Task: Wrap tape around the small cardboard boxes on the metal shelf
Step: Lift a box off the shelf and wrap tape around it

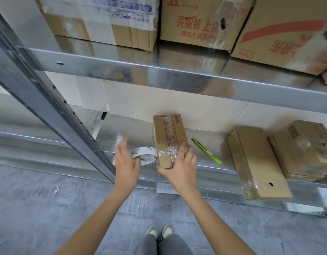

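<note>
A small cardboard box [169, 137] lies lengthwise on the metal shelf [122, 126], with crinkled clear tape over its near end. My right hand [180, 166] grips that near end, fingers over the taped top and thumb along the front edge. Just left of the box is a white tape roll [146, 155], lifted and tilted. My left hand [125, 162] holds it with the thumb hooked in its core and the fingers stretched upward. Clear tape seems to run from the roll to the box.
A green utility knife [206, 151] lies right of the box. Two more cardboard boxes [258, 162] [306, 150] sit at the far right, the nearer one overhanging the shelf edge. A slanted steel post [54, 111] stands left. Large cartons [201, 21] fill the upper shelf.
</note>
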{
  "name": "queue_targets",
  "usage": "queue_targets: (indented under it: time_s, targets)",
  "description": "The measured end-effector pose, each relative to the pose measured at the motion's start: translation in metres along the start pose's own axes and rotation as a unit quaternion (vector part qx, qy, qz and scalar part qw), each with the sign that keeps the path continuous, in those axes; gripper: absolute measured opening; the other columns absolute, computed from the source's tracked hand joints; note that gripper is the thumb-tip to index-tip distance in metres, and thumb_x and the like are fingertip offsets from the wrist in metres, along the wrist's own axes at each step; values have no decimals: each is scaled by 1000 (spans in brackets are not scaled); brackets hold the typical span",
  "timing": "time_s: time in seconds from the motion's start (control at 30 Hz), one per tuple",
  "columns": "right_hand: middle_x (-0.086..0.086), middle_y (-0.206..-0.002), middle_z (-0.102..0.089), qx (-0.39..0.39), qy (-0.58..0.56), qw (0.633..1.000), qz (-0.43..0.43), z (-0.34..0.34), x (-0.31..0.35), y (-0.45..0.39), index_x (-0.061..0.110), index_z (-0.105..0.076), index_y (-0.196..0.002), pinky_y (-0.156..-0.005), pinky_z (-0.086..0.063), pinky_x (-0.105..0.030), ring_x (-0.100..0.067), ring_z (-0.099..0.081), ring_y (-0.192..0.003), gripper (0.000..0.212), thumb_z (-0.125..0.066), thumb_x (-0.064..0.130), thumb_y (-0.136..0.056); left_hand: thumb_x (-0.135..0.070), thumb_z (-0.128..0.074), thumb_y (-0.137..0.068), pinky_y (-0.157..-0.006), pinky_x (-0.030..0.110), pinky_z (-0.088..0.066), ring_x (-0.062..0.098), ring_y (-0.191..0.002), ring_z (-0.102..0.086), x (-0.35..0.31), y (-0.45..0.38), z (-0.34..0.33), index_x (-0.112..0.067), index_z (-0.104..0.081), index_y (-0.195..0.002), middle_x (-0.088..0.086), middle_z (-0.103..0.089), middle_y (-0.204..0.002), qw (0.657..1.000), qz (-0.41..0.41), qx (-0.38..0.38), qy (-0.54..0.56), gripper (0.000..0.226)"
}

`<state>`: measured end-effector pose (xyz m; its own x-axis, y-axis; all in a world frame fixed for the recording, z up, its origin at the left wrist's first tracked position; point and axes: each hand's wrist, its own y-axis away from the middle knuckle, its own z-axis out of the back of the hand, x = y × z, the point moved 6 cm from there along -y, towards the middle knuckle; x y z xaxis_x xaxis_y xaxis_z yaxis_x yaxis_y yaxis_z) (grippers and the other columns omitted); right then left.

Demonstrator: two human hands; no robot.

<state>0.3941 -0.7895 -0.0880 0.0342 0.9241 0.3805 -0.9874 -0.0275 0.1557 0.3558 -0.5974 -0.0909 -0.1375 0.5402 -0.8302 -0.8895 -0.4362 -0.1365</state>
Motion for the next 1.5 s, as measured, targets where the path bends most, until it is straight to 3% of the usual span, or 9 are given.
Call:
queue_targets:
  time_s: [0.17, 0.37, 0.5, 0.73, 0.87, 1.03, 1.13, 1.27, 1.5]
  targets:
    - [-1, -150, -20, -8, -182, 983, -3, 5, -2, 10, 15, -13, -153, -110, -32, -38, -21, -22, -134, 125, -66, 71, -54, -29, -74, -86, -87, 18, -42, 13, -115, -54, 8, 15, -8, -27, -38, -144, -4, -51, -131, 929, 249, -19, 272, 68]
    - [7, -142, -49, 115, -538, 834, -53, -5, 2, 14, 40, -46, -128, -96, -47, -22, -5, -50, -127, 70, -75, 46, -65, -45, -66, -88, -80, 13, -50, 2, -102, -67, -35, 9, -32, -28, -64, -117, -9, -73, -109, 923, 208, 46, 319, 34]
    - [12, -134, -55, 89, -460, 883, -27, -5, -7, 6, 38, -52, -128, -108, -39, -41, -9, -45, -130, 49, -65, 43, -81, -25, -55, -98, -98, 31, -41, 15, -120, -53, -53, -2, -55, -22, -53, -133, 1, -58, -128, 976, 129, 96, 145, 35]
    - [15, -114, -68, 80, -516, 852, -40, -10, -10, 5, 47, -50, -121, -92, -52, -36, -3, -62, -108, 44, -66, 26, -86, -35, -45, -101, -115, 39, -27, 23, -149, -15, -62, 6, -75, -25, -44, -144, 15, -17, -159, 983, 127, 127, 29, 44]
    - [10, -115, -67, 43, -524, 850, -37, -9, -9, 9, 35, -55, -118, -92, -50, -32, -9, -60, -110, 37, -65, 17, -87, -12, -43, -101, -116, 29, -25, 26, -141, -30, -68, -1, -64, -9, -50, -135, 18, -38, -147, 983, 68, 140, 94, 34]
    - [8, -144, -48, 36, -513, 857, 12, -5, -1, 14, 28, -41, -143, -110, -35, -27, -4, -42, -134, 58, -62, 10, -93, 0, -39, -98, -82, 18, -51, 27, -93, -60, -61, -13, -28, -13, -51, -110, -5, -62, -92, 986, 65, 107, 112, 20]
    - [12, -148, -42, 27, -522, 853, 2, -1, 1, 12, 33, -34, -145, -115, -31, -29, 0, -37, -136, 62, -61, 12, -94, 3, -36, -97, -72, 50, -59, 30, -84, -61, -48, -21, -1, -11, -49, -113, 3, -57, -85, 990, 53, 117, 65, 25]
    - [17, -148, -40, 26, -514, 858, 2, -1, 1, 9, 38, -34, -144, -116, -30, -30, 2, -35, -136, 62, -61, 13, -94, 4, -36, -95, -63, 34, -61, 27, -82, -61, -34, -32, 27, -26, -44, -109, -1, -54, -88, 993, 9, 118, -25, 34]
    - [23, -147, -38, 28, -515, 857, 21, -6, 0, 7, 47, -32, -138, -117, -28, -31, 8, -33, -135, 62, -61, 15, -94, -5, -49, -100, -80, 40, -57, 35, -101, -64, 13, -3, 2, -9, -46, -131, 16, -61, -119, 934, 271, 3, 233, 32]
